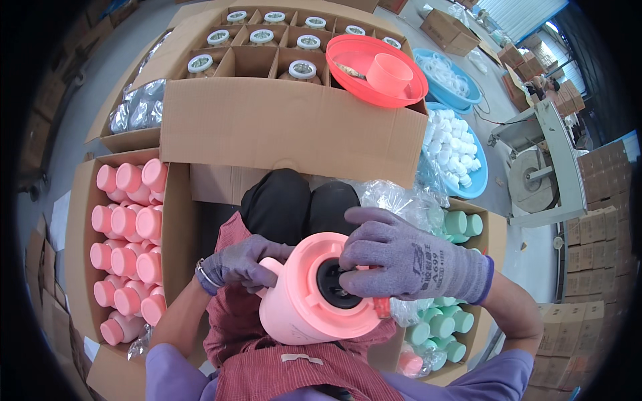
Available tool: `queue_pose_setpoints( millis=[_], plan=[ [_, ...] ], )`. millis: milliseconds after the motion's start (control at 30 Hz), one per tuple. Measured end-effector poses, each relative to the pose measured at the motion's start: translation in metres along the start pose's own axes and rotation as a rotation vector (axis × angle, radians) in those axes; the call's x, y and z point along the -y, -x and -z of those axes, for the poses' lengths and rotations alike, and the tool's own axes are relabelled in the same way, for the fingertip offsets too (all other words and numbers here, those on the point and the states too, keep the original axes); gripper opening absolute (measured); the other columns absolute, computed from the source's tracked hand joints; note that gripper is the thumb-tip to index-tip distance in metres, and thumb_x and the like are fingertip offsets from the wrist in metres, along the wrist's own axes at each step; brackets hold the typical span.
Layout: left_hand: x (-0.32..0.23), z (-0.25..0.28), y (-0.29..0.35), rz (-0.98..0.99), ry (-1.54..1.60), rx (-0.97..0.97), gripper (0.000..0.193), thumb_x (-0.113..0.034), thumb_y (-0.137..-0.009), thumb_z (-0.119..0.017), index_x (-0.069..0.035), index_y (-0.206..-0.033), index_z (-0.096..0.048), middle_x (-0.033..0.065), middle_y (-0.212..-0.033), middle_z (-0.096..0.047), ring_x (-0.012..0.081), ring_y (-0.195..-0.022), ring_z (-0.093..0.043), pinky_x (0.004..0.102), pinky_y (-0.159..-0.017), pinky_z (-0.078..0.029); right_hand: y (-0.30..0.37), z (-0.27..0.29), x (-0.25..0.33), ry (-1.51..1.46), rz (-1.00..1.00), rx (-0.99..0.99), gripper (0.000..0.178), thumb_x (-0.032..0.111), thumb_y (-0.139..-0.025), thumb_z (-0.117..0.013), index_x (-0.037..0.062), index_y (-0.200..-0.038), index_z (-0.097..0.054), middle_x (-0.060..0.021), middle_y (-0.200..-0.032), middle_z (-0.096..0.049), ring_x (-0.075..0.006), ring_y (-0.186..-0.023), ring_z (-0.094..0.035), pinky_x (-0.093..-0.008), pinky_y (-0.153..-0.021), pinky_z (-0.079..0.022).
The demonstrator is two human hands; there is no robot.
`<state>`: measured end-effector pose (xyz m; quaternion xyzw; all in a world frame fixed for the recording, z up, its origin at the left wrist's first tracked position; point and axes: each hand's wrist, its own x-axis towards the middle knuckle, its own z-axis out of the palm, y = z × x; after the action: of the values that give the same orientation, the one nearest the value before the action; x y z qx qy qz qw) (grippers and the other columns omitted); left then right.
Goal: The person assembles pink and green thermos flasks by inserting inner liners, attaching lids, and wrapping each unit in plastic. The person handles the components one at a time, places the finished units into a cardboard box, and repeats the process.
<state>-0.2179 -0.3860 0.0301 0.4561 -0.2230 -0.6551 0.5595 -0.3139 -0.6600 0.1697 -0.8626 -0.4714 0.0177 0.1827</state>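
Note:
A pink thermos jug (pixel 287 304) lies tilted on my lap, its open top turned up toward me. Gloved in grey, my left hand (pixel 244 262) is closed on the jug's handle (pixel 271 267). In the jug's mouth sits a round black piece (pixel 331 284), perhaps a stopper or inner ring. My right hand (pixel 394 257), also gloved, has its thumb and fingers bent over this black piece and pinching at it; its fingertips are partly hidden. A small red part (pixel 381 307) shows at the jug's rim, just below the right thumb.
Left stands a carton of pink bottles (pixel 127 220); right, a carton of green ones (pixel 441 325). Ahead, a divided carton (pixel 287 123) holds silver-topped jars and carries a red basin (pixel 339 57). Blue basins (pixel 480 175) with white caps and rings, and a machine (pixel 535 174), stand farther right.

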Motion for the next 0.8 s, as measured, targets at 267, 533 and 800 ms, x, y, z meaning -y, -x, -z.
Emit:
queue_pose_setpoints(
  millis=[267,533,800],
  plan=[
    [0.013,-0.085,0.027,-0.116,-0.719,-0.483,0.082,-0.046,-0.09,-0.064,0.002,-0.146,-0.029,0.0288,-0.085,-0.065,0.0399,-0.088,-0.069,0.0425,-0.079,-0.053,0.005,-0.022,0.004,-0.435,-0.839,0.044,0.028,0.029,-0.091,-0.064,0.0066,-0.104,-0.053,-0.018,-0.084,-0.063,-0.0376,-0.079,-0.065,-0.0456,-0.068,-0.048],
    [-0.001,-0.037,0.064,0.238,-0.101,-0.448,0.037,-0.003,-0.079,-0.058,0.007,-0.115,-0.059,0.0135,-0.082,-0.07,0.0211,-0.066,-0.07,0.0316,-0.065,-0.057,-0.056,0.051,-0.17,0.317,-0.623,-0.325,0.025,0.028,-0.09,-0.06,0.0096,-0.106,-0.062,-0.0139,-0.105,-0.065,-0.0307,-0.101,-0.063,-0.0419,-0.084,-0.053],
    [0.028,-0.011,0.064,-0.148,0.148,-0.746,0.032,-0.01,-0.084,-0.06,0.003,-0.113,-0.059,0.0118,-0.089,-0.069,0.0212,-0.068,-0.067,0.0298,-0.063,-0.054,-0.018,0.093,-0.3,0.176,-0.727,-0.418,0.036,0.028,-0.087,-0.061,0.007,-0.115,-0.068,-0.0136,-0.11,-0.069,-0.0281,-0.102,-0.065,-0.036,-0.091,-0.05]
  ],
)
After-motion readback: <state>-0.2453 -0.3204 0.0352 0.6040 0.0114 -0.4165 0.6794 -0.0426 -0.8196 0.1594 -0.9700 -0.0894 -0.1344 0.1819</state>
